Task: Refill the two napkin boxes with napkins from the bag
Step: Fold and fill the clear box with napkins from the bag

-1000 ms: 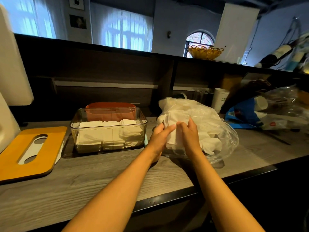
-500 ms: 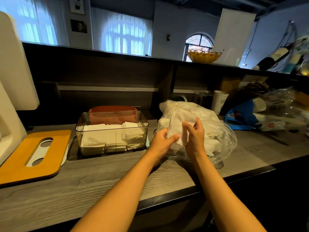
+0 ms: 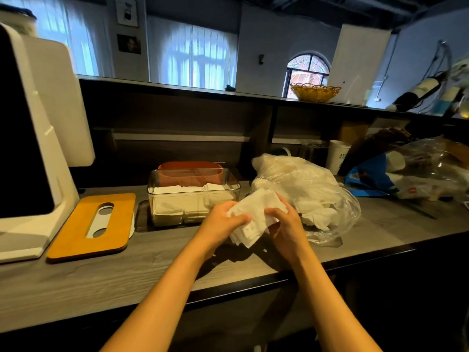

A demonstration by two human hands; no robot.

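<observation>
A stack of white napkins [image 3: 253, 217] is held between both hands above the counter. My left hand [image 3: 223, 221] grips its left side and my right hand [image 3: 288, 228] grips its right side. Just left of the hands stands a clear napkin box [image 3: 194, 196] without a lid, partly filled with white napkins. Behind it sits a second box [image 3: 190, 171], orange-brown, its inside hidden. The clear plastic bag [image 3: 312, 194] of napkins lies to the right, open toward the hands.
An orange wooden lid [image 3: 91, 224] with a slot lies flat at the left, beside a white machine [image 3: 33, 138]. Behind the bag stand a paper cup [image 3: 337, 156], a blue packet [image 3: 368, 174] and more plastic bags [image 3: 436, 171]. The counter's front edge [image 3: 253, 288] runs below my hands.
Both hands have pulled the stack of napkins out of the bag, toward me and slightly left. The view has shifted, showing more of the white machine.
</observation>
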